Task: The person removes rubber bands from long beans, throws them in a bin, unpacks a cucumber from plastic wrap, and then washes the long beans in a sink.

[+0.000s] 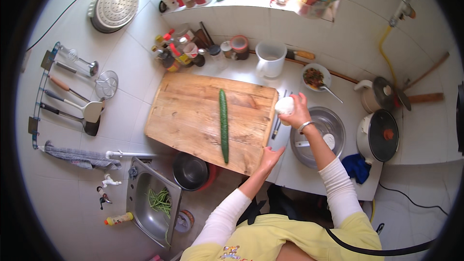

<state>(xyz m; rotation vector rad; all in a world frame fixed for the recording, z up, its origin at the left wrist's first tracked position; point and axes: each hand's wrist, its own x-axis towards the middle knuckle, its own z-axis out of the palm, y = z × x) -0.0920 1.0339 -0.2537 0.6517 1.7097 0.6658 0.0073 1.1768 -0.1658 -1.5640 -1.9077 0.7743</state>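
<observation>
My right hand (298, 110) grips a white rounded lump (284, 105), perhaps dough, just past the right edge of the wooden cutting board (188, 112). Its exact kind is hard to make out. At the board's lower right corner is my left hand (270, 159), empty, with its fingers apart; whether it touches the board I cannot tell. A long green cucumber (223, 127) lies lengthwise across the board. Dark slender utensils (276, 130) lie between the board and a metal basin (340, 130), partly hidden by my right hand. The basin holds a white utensil (328, 140).
Behind the board stand sauce bottles (170, 54), jars and a white plastic pitcher (271, 58). A bowl of food (316, 76) with a spoon sits beyond the basin. Lidded pots (377, 136) and a blue cloth (357, 168) are right. Green beans (159, 200) lie in the sink (145, 221).
</observation>
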